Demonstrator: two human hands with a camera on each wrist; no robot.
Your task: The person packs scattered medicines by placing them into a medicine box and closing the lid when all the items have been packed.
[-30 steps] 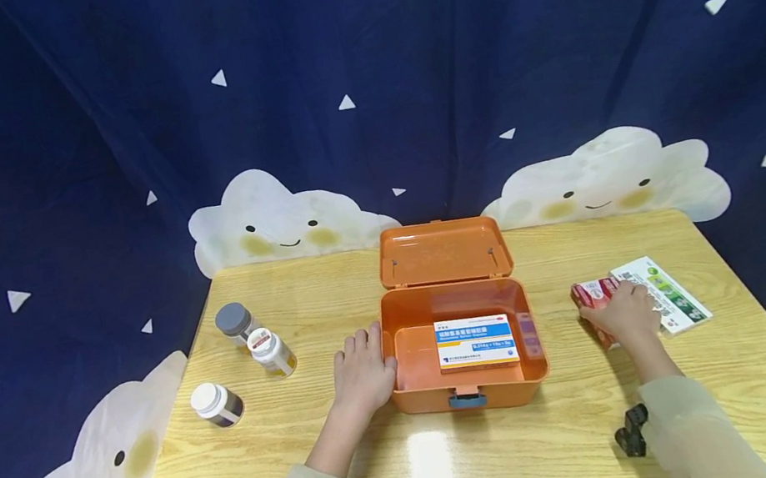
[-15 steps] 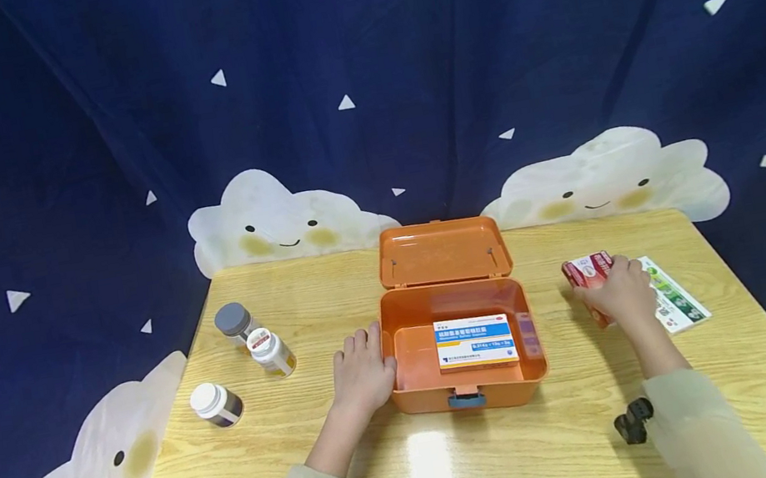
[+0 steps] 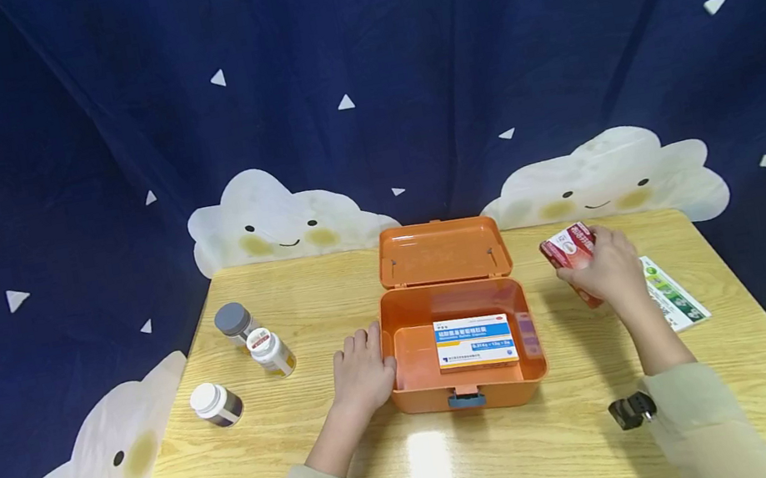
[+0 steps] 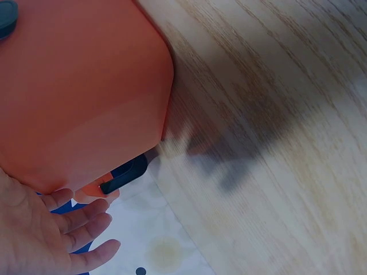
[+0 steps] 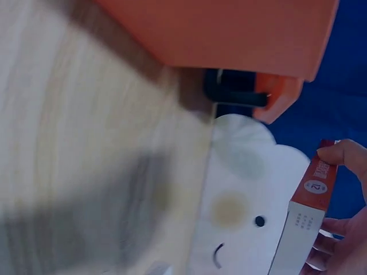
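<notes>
My right hand (image 3: 613, 266) grips a red and white medicine box (image 3: 570, 248), tilted above the table's right side. In the right wrist view, the thumb lies on the red face of this medicine box (image 5: 314, 189) and the fingers are behind it. My left hand (image 3: 363, 369) rests on the left wall of an orange lidded case (image 3: 500, 395). Its fingers look relaxed and extended in the left wrist view (image 4: 63, 229). The case's lid (image 3: 443, 253) is tipped back, and a blue and white medicine box (image 3: 476, 342) lies inside.
Two bottles, one grey-capped (image 3: 234, 320) and one white-capped (image 3: 273, 352), stand close together on the left. Another white-capped bottle (image 3: 216, 405) is nearer me. A green and white box (image 3: 676, 295) lies flat on the right, partly behind my right hand. Behind the table hangs a dark blue curtain (image 3: 403, 83).
My right hand has lifted the red and white medicine box and carried it away from me and slightly left, uncovering more table below it. The left hand stays in place.
</notes>
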